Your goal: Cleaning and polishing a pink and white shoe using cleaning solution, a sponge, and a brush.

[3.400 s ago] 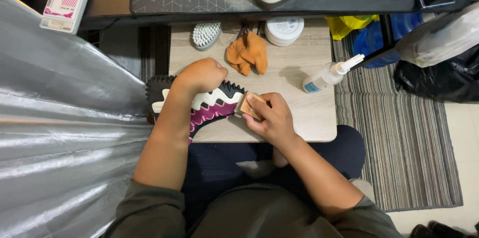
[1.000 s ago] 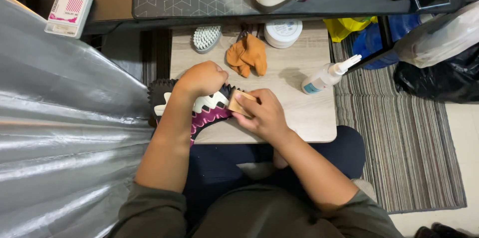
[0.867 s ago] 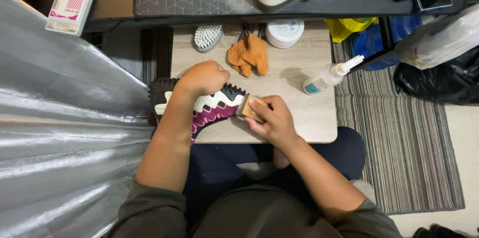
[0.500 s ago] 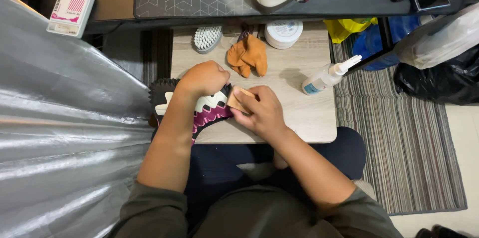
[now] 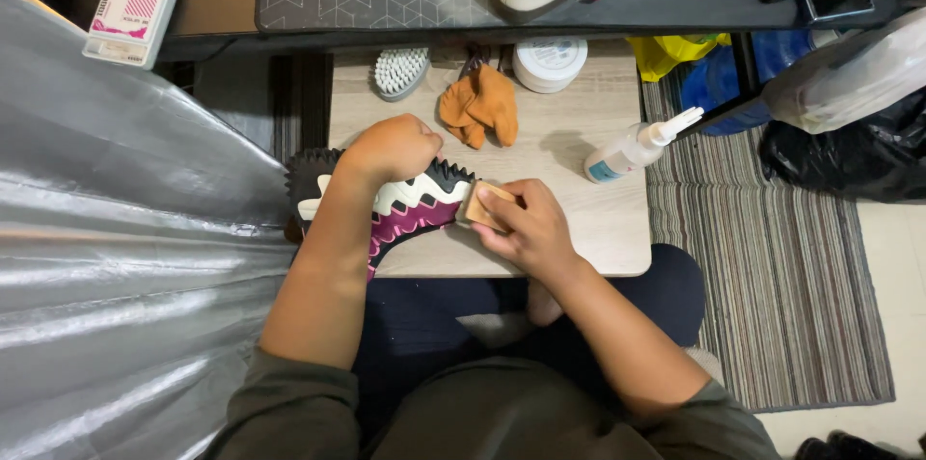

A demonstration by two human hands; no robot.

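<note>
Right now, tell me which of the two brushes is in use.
The wooden-backed brush in the right hand, pressed against the shoe that the left hand steadies. The white-bristled brush lies untouched at the table's far edge.

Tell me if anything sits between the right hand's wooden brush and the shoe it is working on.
Nothing visible does. The right hand presses the wooden brush straight against the shoe, which the left hand holds on the small table. The orange cloth and squeeze bottle lie off to the side.
</note>
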